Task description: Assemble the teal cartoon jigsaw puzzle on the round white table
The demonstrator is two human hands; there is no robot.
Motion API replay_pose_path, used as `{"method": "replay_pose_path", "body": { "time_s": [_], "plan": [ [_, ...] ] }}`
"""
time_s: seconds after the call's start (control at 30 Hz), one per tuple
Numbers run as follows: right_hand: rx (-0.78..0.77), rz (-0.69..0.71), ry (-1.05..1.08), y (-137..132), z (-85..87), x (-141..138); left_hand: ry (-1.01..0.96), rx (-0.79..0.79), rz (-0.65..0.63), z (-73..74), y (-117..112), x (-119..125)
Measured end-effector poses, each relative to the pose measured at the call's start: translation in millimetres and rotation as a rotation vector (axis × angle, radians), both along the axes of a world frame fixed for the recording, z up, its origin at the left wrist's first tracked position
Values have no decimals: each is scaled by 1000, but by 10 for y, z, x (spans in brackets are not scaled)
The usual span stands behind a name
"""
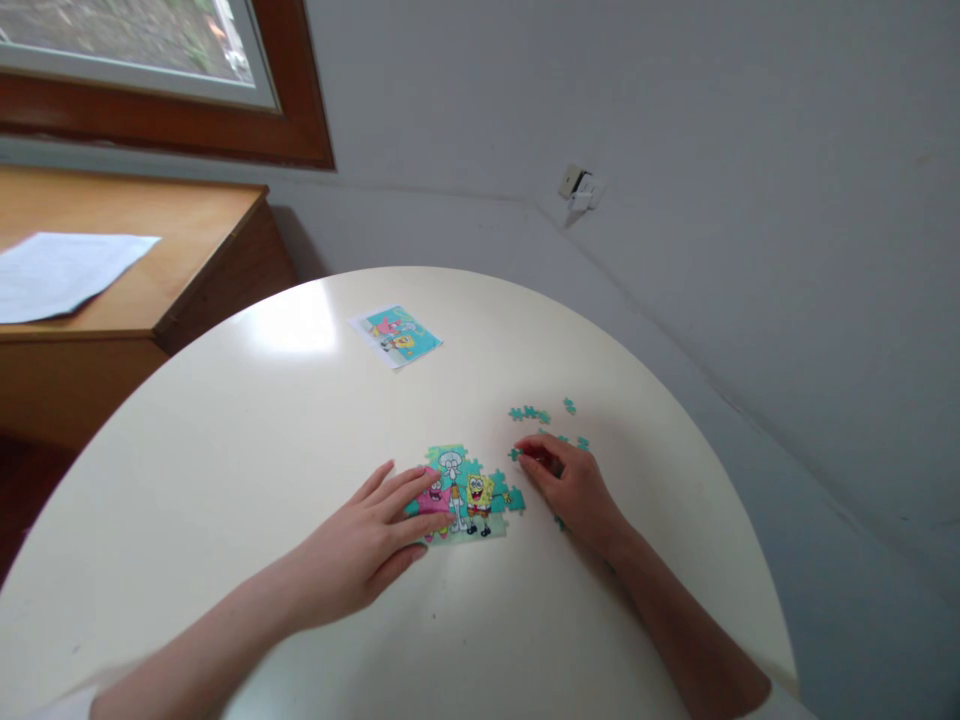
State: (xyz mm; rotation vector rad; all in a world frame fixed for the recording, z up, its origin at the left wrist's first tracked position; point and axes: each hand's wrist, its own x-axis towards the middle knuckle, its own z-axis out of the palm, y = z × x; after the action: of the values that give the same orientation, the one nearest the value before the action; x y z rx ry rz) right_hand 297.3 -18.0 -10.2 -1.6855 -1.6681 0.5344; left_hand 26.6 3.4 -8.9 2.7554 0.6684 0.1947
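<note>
A partly joined jigsaw puzzle point(480, 505) with cartoon figures lies on the white round table. My left hand point(375, 530) rests flat with its fingers spread over the puzzle's left side, hiding part of the pink figure. Just right of the puzzle, my right hand point(566, 485) pinches a small teal puzzle piece point(514, 454) between thumb and forefinger. Loose teal pieces point(530, 412) lie beyond that hand, and several more are scattered around it, some partly hidden beneath it.
A printed picture card point(405, 335) of the same cartoon lies farther back on the table point(225, 450). At left stands a wooden desk point(202, 240) with white paper point(67, 270) on it. A wall outlet with a plug point(581, 188) is behind the table.
</note>
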Motion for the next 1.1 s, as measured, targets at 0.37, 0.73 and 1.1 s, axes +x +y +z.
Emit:
{"method": "replay_pose_path", "body": {
  "time_s": [0.37,0.73,1.1],
  "plan": [
    [47,4,23,8,-34,13,3,8,0,20,9,3],
    [45,-3,75,4,-53,12,-3,5,-1,16,1,4],
    [65,1,80,13,-70,13,-32,-4,6,18,3,0]
  ]
}}
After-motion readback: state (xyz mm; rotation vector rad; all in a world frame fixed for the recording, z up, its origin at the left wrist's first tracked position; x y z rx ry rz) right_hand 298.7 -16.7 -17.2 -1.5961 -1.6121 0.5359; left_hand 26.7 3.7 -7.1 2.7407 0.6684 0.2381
